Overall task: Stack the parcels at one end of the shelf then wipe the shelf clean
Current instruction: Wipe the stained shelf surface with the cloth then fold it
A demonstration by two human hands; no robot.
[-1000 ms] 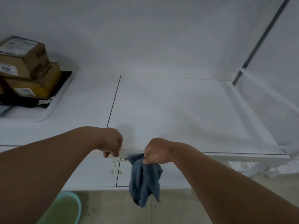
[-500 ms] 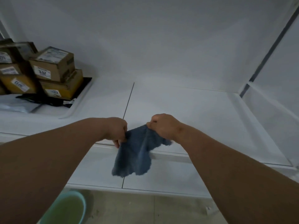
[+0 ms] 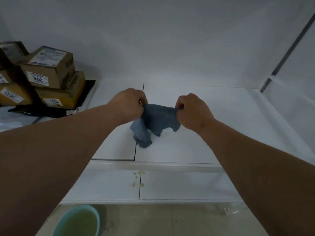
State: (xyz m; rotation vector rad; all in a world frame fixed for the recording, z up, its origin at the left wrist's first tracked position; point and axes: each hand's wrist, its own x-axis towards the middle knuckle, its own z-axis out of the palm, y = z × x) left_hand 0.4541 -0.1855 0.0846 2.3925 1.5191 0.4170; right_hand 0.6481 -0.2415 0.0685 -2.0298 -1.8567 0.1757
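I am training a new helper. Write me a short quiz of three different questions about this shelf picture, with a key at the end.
1. True or false: both hands grip the blue cloth.
2. Where do the cardboard parcels stand? A) far left of the shelf B) far right C) on the floor
3. Fill in: on the floor at the lower left stands a light green ____.

Key:
1. True. The left hand and the right hand each pinch an upper edge, and the cloth's lower end reaches the shelf.
2. A
3. Basin; its liquid looks yellowish.
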